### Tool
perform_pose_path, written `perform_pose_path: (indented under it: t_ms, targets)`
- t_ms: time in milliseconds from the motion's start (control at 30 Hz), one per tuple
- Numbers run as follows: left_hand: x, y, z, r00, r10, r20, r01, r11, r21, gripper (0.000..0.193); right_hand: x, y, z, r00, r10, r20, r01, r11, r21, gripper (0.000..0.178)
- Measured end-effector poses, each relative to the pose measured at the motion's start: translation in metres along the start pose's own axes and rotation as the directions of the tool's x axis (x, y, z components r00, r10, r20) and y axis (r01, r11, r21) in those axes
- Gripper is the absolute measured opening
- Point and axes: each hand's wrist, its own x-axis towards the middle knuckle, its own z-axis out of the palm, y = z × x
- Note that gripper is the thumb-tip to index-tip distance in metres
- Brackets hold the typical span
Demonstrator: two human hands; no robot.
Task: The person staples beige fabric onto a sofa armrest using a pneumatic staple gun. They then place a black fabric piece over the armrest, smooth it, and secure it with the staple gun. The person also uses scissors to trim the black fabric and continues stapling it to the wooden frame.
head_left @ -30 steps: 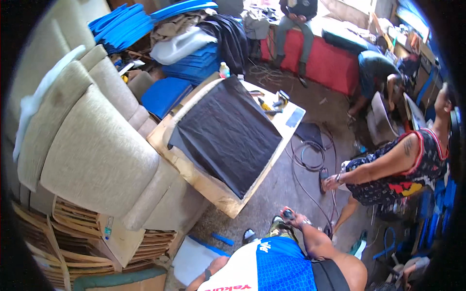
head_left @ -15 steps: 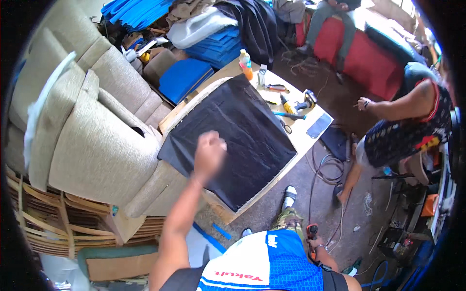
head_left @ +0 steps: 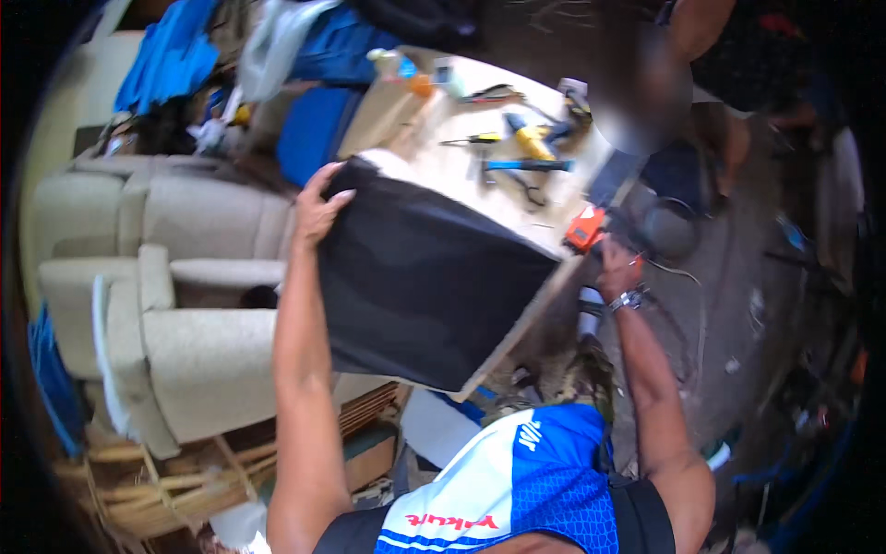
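A square panel covered in black cloth [head_left: 434, 277] lies on the pale worktable, with a light edge along its lower right side. My left hand [head_left: 320, 205] is closed around its far left corner, the thumb over the black cloth. In my right hand [head_left: 617, 268] is an orange and black staple gun [head_left: 584, 229], held just beyond the panel's right corner; motion blur hides whether it touches the table.
On the worktable [head_left: 471, 198] lie a yellow and black drill [head_left: 529, 138], a blue-handled hammer [head_left: 531, 166], scissors [head_left: 533, 192] and a bottle [head_left: 406, 72]. Beige sofa parts [head_left: 212, 360] stand at left. Another person's blurred arm [head_left: 697, 32] is at the far right.
My left hand has gone from above the panel's middle to its far left corner. My right hand has raised the staple gun from my side to the panel's right corner. The other person is nearer the table.
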Motion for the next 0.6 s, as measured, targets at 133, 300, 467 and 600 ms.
perform_pose_path:
  t_ms: [133, 300, 467, 600]
  targets:
    - [0.011, -0.019, -0.003, 0.989, -0.119, -0.09, 0.106, 0.984, -0.14, 0.037, 0.109, -0.001, 0.041, 0.994, -0.101, -0.05, 0.102, 0.995, 0.015, 0.063]
    - [0.006, -0.014, -0.005, 0.994, -0.107, -0.039, 0.099, 0.981, -0.165, 0.031, 0.107, -0.071, -0.005, 0.993, -0.024, -0.113, 0.022, 1.0, -0.015, 0.05]
    - [0.011, -0.029, -0.016, 0.998, -0.064, -0.02, 0.063, 0.997, -0.034, 0.026, 0.05, -0.161, -0.021, 0.893, -0.08, -0.444, 0.213, 0.942, 0.259, 0.037]
    - [0.027, -0.029, -0.018, 0.995, -0.033, 0.093, 0.038, 0.998, -0.05, 0.039, 0.034, -0.278, -0.078, 0.706, -0.506, -0.495, 0.678, 0.686, 0.266, 0.037]
